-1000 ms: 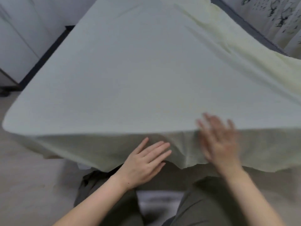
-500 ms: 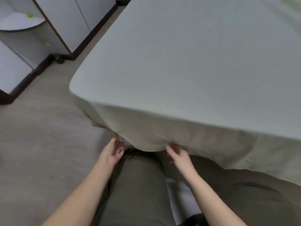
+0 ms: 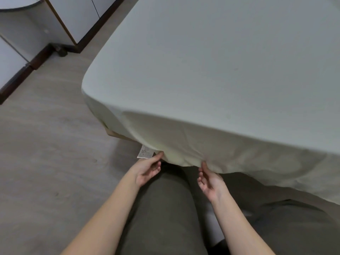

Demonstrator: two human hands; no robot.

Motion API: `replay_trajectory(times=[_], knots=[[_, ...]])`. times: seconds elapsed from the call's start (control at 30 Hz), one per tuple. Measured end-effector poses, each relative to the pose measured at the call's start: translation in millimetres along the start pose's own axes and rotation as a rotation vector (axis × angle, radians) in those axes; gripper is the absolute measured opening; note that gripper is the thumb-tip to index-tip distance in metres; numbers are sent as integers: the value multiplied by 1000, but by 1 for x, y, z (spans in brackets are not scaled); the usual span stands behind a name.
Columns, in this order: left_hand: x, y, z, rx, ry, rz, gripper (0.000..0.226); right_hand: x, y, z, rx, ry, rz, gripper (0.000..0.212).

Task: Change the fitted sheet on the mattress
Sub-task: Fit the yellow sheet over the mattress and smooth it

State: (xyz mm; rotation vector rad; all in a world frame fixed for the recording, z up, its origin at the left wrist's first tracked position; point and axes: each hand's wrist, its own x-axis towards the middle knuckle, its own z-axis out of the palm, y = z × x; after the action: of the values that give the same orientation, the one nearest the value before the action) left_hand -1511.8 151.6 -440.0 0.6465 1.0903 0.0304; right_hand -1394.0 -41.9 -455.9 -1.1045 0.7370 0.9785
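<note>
Your left hand [image 3: 147, 170] lies palm up just under the bed corner, its grip slack. The fingers are loosely curled around nothing, and only the forefinger tip touches the lower hem of the fitted sheet [image 3: 211, 70]. Right beside that fingertip a small white printed label [image 3: 145, 153] hangs from the hem. Your right hand [image 3: 209, 181] faces it, palm turned inward, fingers also loosely bent. Its topmost fingertip meets the hem where several soft creases gather, and you cannot tell whether that grip pinches the cloth or only touches it. The two hands are apart, with a sagging pouch of sheet between them.

The sheet is a pale yellowish-green cloth, matt, smooth and taut across the flat top, looser and wrinkled on the hanging side panel. It covers the mattress entirely, so the mattress itself is hidden. The rounded corner points toward the left of the view. One edge runs from it up and away, the other down to the right past your knees; which is the long side cannot be told. Below the corner a sliver of light wooden bed frame [image 3: 112, 134] shows.

Your legs in dull olive trousers [image 3: 161, 218] sit beneath the hands. Around them lies a pale grey wood-grain floor [image 3: 46, 153]. At the upper left are white cabinet doors [image 3: 81, 15] with a dark skirting board [image 3: 36, 59].
</note>
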Motion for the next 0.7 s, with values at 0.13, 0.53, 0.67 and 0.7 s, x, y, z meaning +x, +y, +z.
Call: replay_trajectory(times=[0.13,0.53,0.67,0.7], knots=[[11,-5,12,-288,205,77,19,-4,1,3,175,-17,-81,8],[-13,-9,31,-502,280,244,20,-52,5,42,629,-93,-114,16],[-21,-1,39,-559,128,219,33,-62,0,55,688,-107,-169,19],[-21,3,40,-546,107,206,29,-63,-2,58,693,-111,-179,19]])
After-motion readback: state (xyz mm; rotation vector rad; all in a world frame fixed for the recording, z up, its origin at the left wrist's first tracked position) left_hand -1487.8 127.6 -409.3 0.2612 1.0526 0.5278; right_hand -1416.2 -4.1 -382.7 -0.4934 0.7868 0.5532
